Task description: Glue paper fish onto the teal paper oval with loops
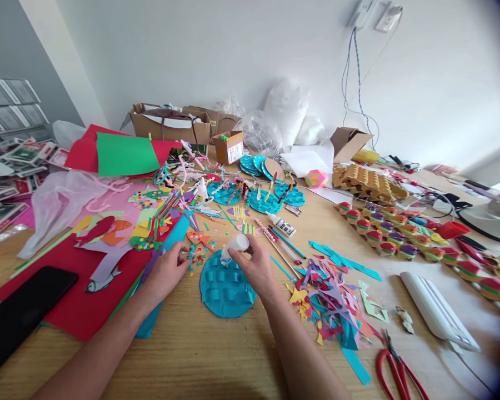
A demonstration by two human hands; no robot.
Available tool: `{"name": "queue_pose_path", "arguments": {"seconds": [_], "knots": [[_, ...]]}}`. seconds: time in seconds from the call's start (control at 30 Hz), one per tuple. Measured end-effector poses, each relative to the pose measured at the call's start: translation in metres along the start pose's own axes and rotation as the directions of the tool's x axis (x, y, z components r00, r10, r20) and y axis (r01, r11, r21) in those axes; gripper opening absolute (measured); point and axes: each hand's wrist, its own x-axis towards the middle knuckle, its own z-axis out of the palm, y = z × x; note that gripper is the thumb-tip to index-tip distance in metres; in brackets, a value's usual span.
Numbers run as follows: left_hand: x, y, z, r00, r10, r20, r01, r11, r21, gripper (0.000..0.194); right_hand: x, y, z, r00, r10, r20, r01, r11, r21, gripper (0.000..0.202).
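Clamped in the right hand (258, 265) is a white bottle (238, 243), tilted so its nozzle end dips over the far edge of a round blue disc (229, 308) covered in raised bands. Off to the left, the left hand (173, 270) has its fingertips at a scatter of small paper bits (196, 254); from where I stand I can't tell whether it pinches one. Right of the disc lies a heap of coloured scraps (333, 297), with red-handled scissors (395, 360) nearer. Left, a black phone (29, 311) overlaps a red sheet (81, 300); far back sit plastic bags (286, 114).
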Motion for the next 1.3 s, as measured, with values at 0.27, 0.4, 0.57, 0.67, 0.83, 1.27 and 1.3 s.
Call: {"name": "queue_pose_path", "arguments": {"seconds": [0.27, 0.4, 0.57, 0.67, 0.83, 1.27, 1.3], "knots": [[-0.012, 0.011, -0.003, 0.978, 0.206, 0.016, -0.206, 0.962, 0.177, 0.010, 0.001, 0.000, -0.001, 1.000, -0.005, 0.009, 0.005, 1.000, -0.007, 0.021], [-0.018, 0.011, 0.008, 0.856, 0.459, 0.239, -0.511, 0.821, 0.253, 0.016, 0.001, 0.000, 0.000, 1.000, -0.017, 0.007, 0.017, 1.000, 0.000, 0.022], [-0.013, 0.006, 0.018, 0.825, 0.479, 0.299, -0.554, 0.791, 0.260, 0.019, 0.003, 0.002, 0.000, 0.999, -0.037, -0.005, 0.038, 0.999, 0.022, 0.023], [-0.012, 0.003, 0.019, 0.823, 0.479, 0.306, -0.553, 0.799, 0.235, 0.021, 0.003, 0.003, 0.000, 0.999, -0.041, -0.014, 0.041, 0.999, 0.016, 0.023], [-0.015, -0.001, 0.023, 0.823, 0.482, 0.300, -0.548, 0.812, 0.200, 0.029, 0.003, 0.003, 0.001, 1.000, -0.020, 0.004, 0.020, 1.000, 0.009, 0.022], [-0.013, -0.007, 0.030, 0.832, 0.465, 0.302, -0.532, 0.822, 0.203, 0.032, 0.000, -0.004, -0.001, 0.993, -0.089, -0.083, 0.090, 0.996, 0.008, 0.022], [-0.014, -0.006, 0.030, 0.832, 0.464, 0.304, -0.532, 0.822, 0.202, 0.032, 0.000, -0.005, -0.001, 0.992, -0.095, -0.089, 0.095, 0.995, 0.001, 0.021]]}}
